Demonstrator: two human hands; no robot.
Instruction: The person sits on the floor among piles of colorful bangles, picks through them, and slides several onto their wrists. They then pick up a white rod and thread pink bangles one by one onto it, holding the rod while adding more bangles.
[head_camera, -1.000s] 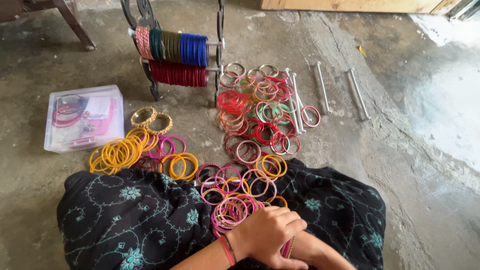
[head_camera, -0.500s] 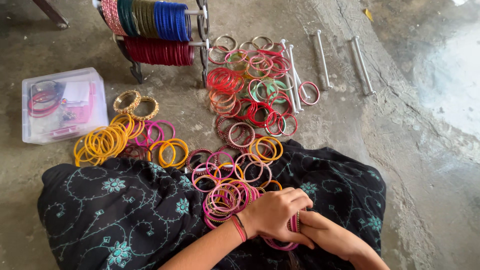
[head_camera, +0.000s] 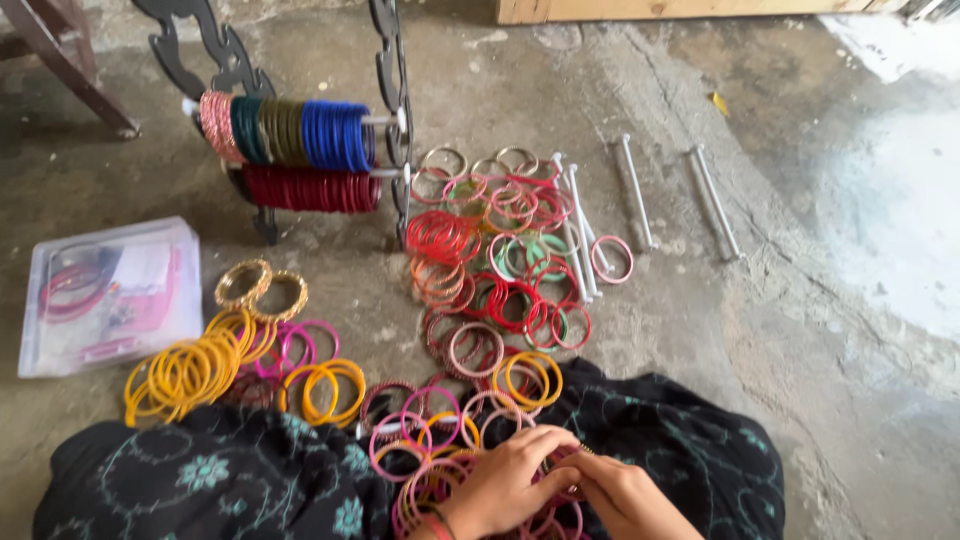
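Observation:
My left hand (head_camera: 505, 480) and my right hand (head_camera: 625, 495) meet at the bottom of the view, over a black embroidered cloth (head_camera: 230, 480) on my lap. Their fingers close together on pink bangles (head_camera: 425, 485) from a heap lying on the cloth. A red bangle sits on my left wrist. More loose pink and orange bangles (head_camera: 440, 415) lie just ahead of the hands. The lower parts of both hands are cut off by the frame edge.
On the concrete floor are yellow bangles (head_camera: 185, 370), two gold ones (head_camera: 260, 288), a spread of red, green and pink bangles (head_camera: 500, 260), a clear plastic box (head_camera: 110, 295), a black bangle stand (head_camera: 390, 120) with loaded rods, and loose metal rods (head_camera: 635, 190).
The view has tilted and drawn closer, so the hands sit lower in the frame. Both hands remain together on the pink bangles.

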